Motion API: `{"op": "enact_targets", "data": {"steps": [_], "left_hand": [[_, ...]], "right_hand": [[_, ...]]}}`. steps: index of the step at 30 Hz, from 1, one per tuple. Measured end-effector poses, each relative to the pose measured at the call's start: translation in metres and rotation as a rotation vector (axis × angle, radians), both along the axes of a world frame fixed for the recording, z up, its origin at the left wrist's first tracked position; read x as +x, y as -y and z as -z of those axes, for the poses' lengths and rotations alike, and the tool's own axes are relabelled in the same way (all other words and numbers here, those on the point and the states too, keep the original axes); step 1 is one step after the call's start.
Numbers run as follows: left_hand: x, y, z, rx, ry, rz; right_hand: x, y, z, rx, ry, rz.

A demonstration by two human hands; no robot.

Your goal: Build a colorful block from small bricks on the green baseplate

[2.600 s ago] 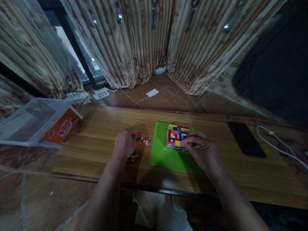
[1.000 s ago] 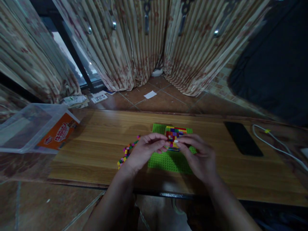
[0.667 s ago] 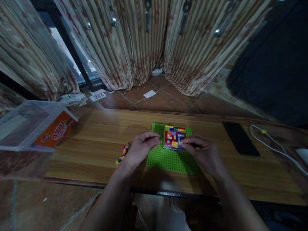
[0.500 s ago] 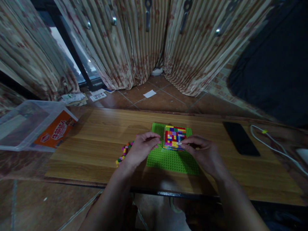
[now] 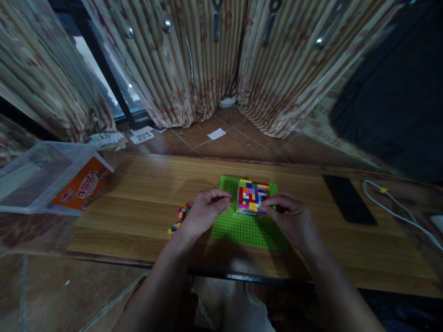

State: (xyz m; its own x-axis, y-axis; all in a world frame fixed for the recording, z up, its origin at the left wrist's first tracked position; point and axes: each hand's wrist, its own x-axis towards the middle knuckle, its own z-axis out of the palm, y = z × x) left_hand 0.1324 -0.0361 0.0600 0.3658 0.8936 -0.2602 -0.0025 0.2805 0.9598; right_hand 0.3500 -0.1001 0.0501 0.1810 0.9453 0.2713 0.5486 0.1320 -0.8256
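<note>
Head view: right hand (image 5: 290, 221) pinches the multicoloured brick block (image 5: 252, 196); left hand (image 5: 204, 214) curled, grip unclear

one head-worn view looks forward and down, fairly close over the dim table (image 5: 145, 184), apparently seated.

Brick block (image 5: 253, 196): top face a checker-like mosaic of red, yellow, blue, purple, orange, green and white squares. Baseplate (image 5: 242, 228): uniform bright green with a regular stud grid. Loose bricks (image 5: 179, 220): mixed pink, yellow, green and red (individual colours partly blurred). Table (image 5: 145, 193): light brown wood grain in lengthwise bands. Plastic bin (image 5: 38, 173): clear, carrying an orange label (image 5: 83, 184) with white and red lettering. Phone (image 5: 349, 199): plain black. Cable (image 5: 391, 203): white with a yellow tag. Curtains (image 5: 194, 60): beige and brown vertical stripes with reddish motifs. Floor tiles (image 5: 238, 143): reddish brown.
</note>
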Motion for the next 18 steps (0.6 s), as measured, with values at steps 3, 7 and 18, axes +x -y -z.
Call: {"op": "enact_targets", "data": {"steps": [3, 7, 18], "left_hand": [[-0.0004, 0.0002, 0.0000, 0.008, -0.009, 0.002], [-0.0011, 0.0005, 0.0008, 0.018, -0.017, 0.010], [-0.0072, -0.0030, 0.0010, 0.063, -0.014, -0.035]], "right_hand": [[0.0022, -0.0006, 0.0030, 0.006, 0.030, -0.020], [0.0030, -0.0003, 0.0037, 0.003, 0.051, -0.032], [0.0005, 0.0025, -0.0029, 0.000, 0.078, -0.036]]}}
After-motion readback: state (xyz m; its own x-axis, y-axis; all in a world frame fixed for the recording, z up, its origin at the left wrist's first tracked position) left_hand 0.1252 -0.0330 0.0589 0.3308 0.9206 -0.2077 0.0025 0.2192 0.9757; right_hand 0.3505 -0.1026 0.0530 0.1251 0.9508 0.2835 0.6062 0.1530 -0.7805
